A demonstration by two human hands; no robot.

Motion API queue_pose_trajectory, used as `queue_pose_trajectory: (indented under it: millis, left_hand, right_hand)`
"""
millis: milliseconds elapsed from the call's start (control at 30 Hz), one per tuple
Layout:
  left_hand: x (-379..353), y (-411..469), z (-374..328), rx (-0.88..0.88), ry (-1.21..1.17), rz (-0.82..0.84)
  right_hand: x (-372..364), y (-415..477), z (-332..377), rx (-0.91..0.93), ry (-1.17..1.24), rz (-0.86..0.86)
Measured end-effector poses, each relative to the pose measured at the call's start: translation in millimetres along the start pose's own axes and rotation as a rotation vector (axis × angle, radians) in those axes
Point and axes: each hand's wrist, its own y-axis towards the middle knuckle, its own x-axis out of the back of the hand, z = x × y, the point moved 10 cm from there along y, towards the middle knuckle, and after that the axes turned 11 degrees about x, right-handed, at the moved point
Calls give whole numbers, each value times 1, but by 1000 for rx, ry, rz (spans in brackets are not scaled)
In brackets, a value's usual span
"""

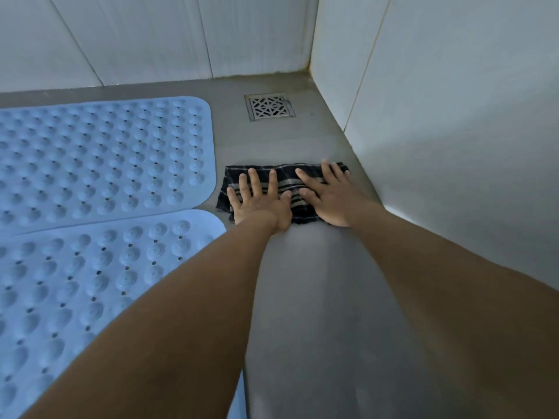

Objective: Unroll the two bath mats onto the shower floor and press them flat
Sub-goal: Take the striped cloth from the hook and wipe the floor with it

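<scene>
Head view shows both blue bath mats (pixel 99 152) unrolled flat at frame left; left hand (pixel 260 201) and right hand (pixel 329 198), grips released, palms pressing a checked cloth (pixel 287 179) at centre.

Single head-worn wide-angle view, looking forward and steeply down, close above grey floor (pixel 302 297), facing tiled corner (pixel 308 34), forearms entering from below

A grey shower floor (pixel 302 297) meets white tiled walls (pixel 453 86) at a far-right corner with grimy grout, a square patterned metal drain grate (pixel 269 106) set near the back wall, in dim bluish light.
</scene>
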Motion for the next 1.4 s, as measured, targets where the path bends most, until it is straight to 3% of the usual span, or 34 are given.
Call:
queue_pose_trajectory:
  millis: [1000,1400]
  left_hand:
    - [-98,-231,14,51,-42,49]
    - [-123,-291,28,-24,-42,63]
  right_hand:
    - [-70,-225,33,10,-51,100]
    - [-89,-290,52,-1,-14,118]
